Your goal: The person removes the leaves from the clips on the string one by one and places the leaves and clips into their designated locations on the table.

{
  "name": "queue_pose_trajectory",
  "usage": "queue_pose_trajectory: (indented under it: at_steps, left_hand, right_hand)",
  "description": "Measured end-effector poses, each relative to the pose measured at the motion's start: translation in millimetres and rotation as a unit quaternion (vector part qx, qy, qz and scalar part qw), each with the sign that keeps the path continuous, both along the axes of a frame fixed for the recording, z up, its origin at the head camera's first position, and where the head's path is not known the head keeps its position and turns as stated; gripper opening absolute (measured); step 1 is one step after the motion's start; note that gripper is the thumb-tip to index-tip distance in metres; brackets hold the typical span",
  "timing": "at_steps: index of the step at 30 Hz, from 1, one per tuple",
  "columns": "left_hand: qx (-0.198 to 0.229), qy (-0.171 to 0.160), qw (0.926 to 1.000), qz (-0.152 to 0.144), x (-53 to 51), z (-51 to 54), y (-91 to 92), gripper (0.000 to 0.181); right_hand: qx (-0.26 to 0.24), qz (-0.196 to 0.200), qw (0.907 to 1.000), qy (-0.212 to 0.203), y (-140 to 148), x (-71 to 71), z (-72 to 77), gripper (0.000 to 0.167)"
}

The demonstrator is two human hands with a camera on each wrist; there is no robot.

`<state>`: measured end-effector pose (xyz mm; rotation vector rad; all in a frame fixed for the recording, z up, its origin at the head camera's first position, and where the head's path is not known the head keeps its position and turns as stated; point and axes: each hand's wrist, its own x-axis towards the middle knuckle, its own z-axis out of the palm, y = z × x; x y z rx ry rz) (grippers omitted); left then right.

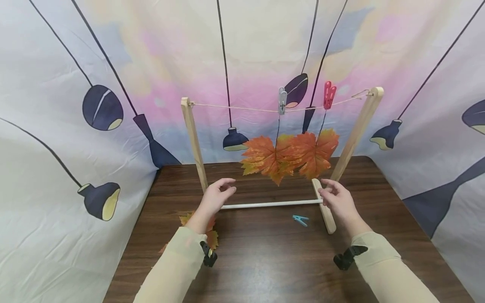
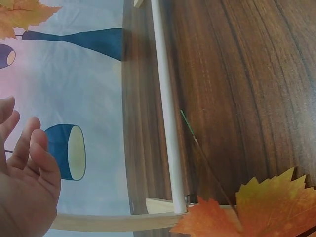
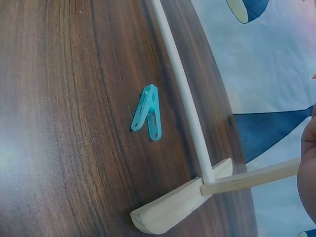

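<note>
Pegs [image 1: 329, 96] pin stems [image 1: 278, 127] to string [image 1: 238, 108] (so leaves [image 1: 265, 158] hang); left hand [image 1: 215, 197], right hand [image 1: 339, 203]: fingers [image 2: 45, 160] loosely bent, holding nothing.

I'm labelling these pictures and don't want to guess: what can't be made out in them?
Head view: how many loose leaves lie at the left; the left forearm covers part of them.
Head view: part of the hanging leaves, hidden where they overlap.
Left wrist view: the loose foliage's full outline, cut off by the picture's edge.
Right wrist view: most of the right hand, cut off by the right edge.
</note>
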<state>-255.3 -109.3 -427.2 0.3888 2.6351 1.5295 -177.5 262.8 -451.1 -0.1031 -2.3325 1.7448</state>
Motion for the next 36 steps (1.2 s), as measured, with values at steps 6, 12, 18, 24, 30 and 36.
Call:
queue_pose_trajectory:
  at_steps: [6, 12, 18, 24, 30, 36]
  left_hand:
    - [0.000, 0.003, 1.0000, -0.007, -3.0, 11.4, 0.6, 0.030]
    - [0.011, 0.008, 0.9998, -0.011, -5.0, 23.3, 3.1, 0.032]
    - [0.011, 0.013, 0.9998, -0.010, -7.4, 27.2, 3.7, 0.031]
    - [0.013, 0.009, 0.9998, -0.015, -6.9, 31.7, 2.4, 0.031]
    - [0.016, 0.014, 0.9994, -0.026, -7.9, 37.8, 3.5, 0.032]
    - [0.006, 0.029, 0.9993, -0.025, -8.9, 46.7, 5.8, 0.034]
  right_hand:
    - [-0.013, 0.006, 0.9998, 0.017, 2, -1.5, 4.8, 0.046]
    - [0.015, 0.001, 0.9998, 0.012, 2, -5.3, 13.2, 0.048]
    - [0.015, 0.009, 0.9998, 0.005, 3, -6.4, 17.2, 0.048]
    - [0.000, 0.013, 0.9999, 0.007, 3, -6.9, 21.3, 0.046]
    - [0.014, 0.012, 0.9997, 0.014, 4, -9.1, 23.9, 0.046]
    - [0.021, 0.006, 0.9996, 0.018, 4, -11.1, 28.7, 0.045]
